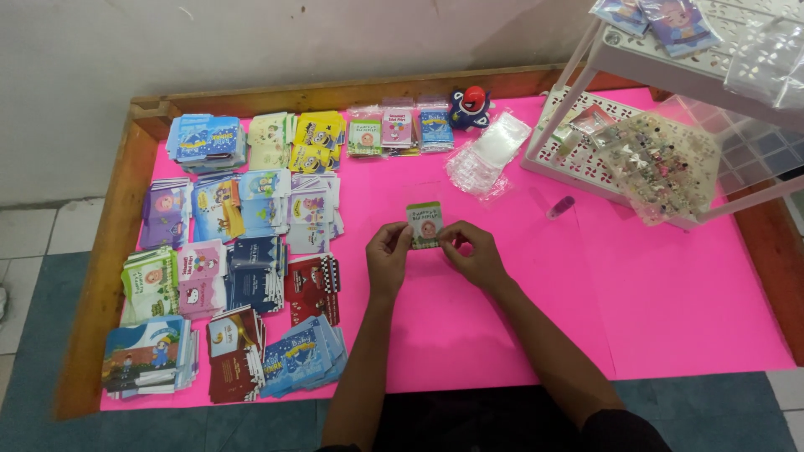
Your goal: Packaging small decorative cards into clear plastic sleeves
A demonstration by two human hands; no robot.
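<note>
Forearms: both reach up from the bottom edge of the view and meet over the middle of the pink sheet (670, 301) that covers the bench (109, 243).
Left hand (388, 255): fingers curled, thumb and fingertips pinching the left edge of a small green card (425, 224).
Right hand (475, 254): fingers bent, pinching the card's right edge and lower corner.
Card position: held between both hands, just above the pink sheet, printed face toward the camera.
Long axis: running away from the person, so the card stands upright in the view; each hand is equally close to it.
Left side: stacks of printed cards (226, 251) in rows, blue, purple, yellow, red and green, near the left hand but apart from it.
Beyond the hands: three small packets (398, 127) in a row by the far rim, a blue and red toy (469, 105) beside them, and a pile of clear plastic sleeves (490, 155) up and to the right of the card.
Right side: a small purple stick (561, 207) lying on the sheet, then a white perforated rack (603, 100) holding a clear bag of small trinkets (662, 167).
Obstructions: nothing lies between the hands and the clear sleeves; the sheet around the hands is bare.
</note>
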